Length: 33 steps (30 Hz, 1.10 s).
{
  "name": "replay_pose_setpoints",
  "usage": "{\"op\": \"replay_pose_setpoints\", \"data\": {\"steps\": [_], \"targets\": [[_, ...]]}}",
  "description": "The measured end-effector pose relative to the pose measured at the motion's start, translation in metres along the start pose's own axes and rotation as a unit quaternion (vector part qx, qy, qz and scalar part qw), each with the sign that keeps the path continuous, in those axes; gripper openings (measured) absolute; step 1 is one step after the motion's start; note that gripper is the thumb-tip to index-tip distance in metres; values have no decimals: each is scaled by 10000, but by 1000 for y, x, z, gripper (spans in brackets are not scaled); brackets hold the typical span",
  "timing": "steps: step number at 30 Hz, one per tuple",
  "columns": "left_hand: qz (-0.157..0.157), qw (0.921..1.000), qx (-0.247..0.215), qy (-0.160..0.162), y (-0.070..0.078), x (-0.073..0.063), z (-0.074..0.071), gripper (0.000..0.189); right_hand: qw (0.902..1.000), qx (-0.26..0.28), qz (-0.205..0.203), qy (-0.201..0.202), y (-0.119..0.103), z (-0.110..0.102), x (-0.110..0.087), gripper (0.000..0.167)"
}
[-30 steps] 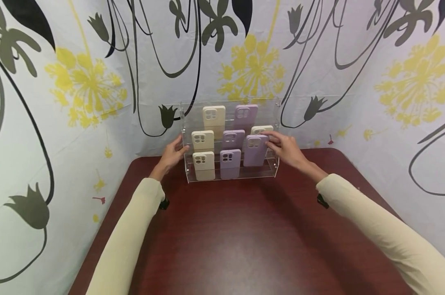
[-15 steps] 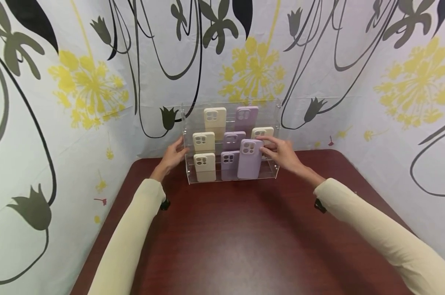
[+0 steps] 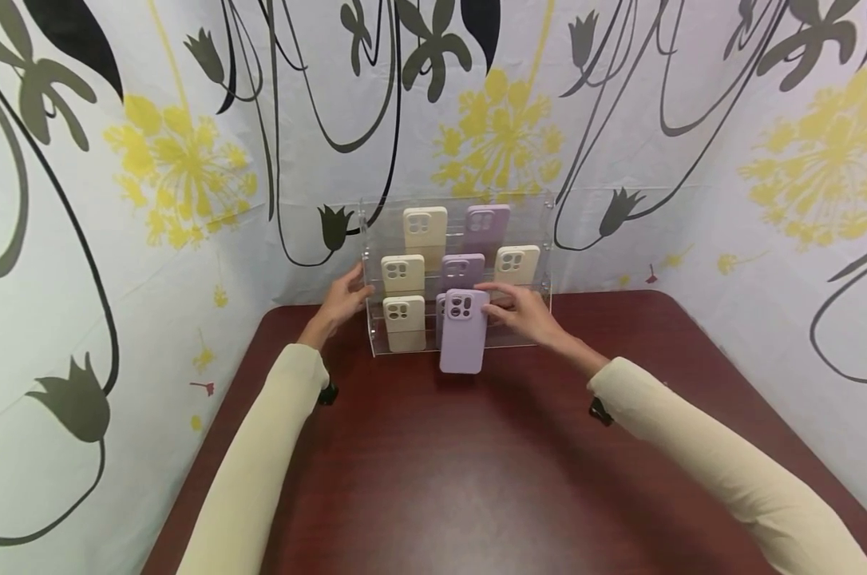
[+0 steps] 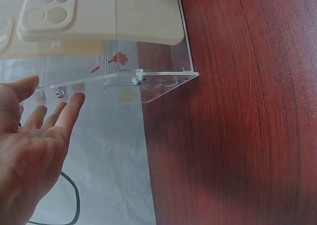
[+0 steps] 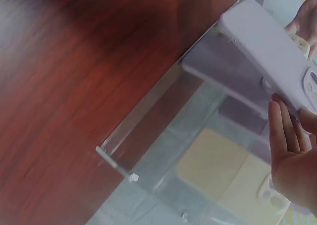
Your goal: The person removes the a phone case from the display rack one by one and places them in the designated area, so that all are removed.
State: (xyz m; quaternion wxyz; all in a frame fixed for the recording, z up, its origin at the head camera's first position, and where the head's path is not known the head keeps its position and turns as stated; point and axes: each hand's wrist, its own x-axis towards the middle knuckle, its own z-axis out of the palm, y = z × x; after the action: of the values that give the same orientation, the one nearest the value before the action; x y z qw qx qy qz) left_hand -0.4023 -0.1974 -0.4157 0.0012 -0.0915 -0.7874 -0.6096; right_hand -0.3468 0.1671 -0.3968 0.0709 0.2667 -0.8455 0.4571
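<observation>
My right hand [image 3: 525, 314] pinches a lilac phone case [image 3: 465, 343] by its upper right edge, thumb and fingers on its side. The case stands upright in front of the lower tier of a clear acrylic display stand [image 3: 505, 335], partly hiding another lilac case there. In the right wrist view the held case [image 5: 270, 44] is tilted above that lower case [image 5: 205, 69]. My left hand [image 3: 342, 300] holds the stand's left side, with the thumb at the front edge. The left wrist view shows those fingers [image 4: 72, 111] against the clear side panel.
Several cream cases [image 3: 405, 323] and lilac cases [image 3: 488, 224] lean in the stand's tiers. A cream case [image 3: 517, 263] sits in the middle tier at right. The stand is on a dark red wooden table [image 3: 433, 463], before a flower-patterned cloth [image 3: 297, 184].
My right hand has brought the lilac case out of the right part of the stand, leftward and down to the front. The cream case behind it is uncovered. The left hand stays put.
</observation>
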Motion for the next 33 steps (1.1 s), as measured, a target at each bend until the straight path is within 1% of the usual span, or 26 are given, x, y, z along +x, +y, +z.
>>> {"op": "replay_pose_setpoints", "data": {"steps": [6,11,18,21,27,33], "targets": [[14,10000,-28,-17,1,-1,0,70,9980,510,74,-371,-3,27,3,42],[55,10000,-56,-17,0,0,-2,69,9966,621,175,-510,-3,50,5,41],[50,10000,-71,-25,-3,2,-3,70,9921,959,356,-729,-5,81,7,43],[47,10000,-66,-2,-4,2,-2,70,9913,1032,371,-732,-6,93,9,43],[57,10000,-72,18,-5,2,-2,69,9864,1389,652,-587,-9,117,14,36],[32,9996,-267,27,-3,2,0,70,9887,1306,592,-444,-10,137,22,38]]}}
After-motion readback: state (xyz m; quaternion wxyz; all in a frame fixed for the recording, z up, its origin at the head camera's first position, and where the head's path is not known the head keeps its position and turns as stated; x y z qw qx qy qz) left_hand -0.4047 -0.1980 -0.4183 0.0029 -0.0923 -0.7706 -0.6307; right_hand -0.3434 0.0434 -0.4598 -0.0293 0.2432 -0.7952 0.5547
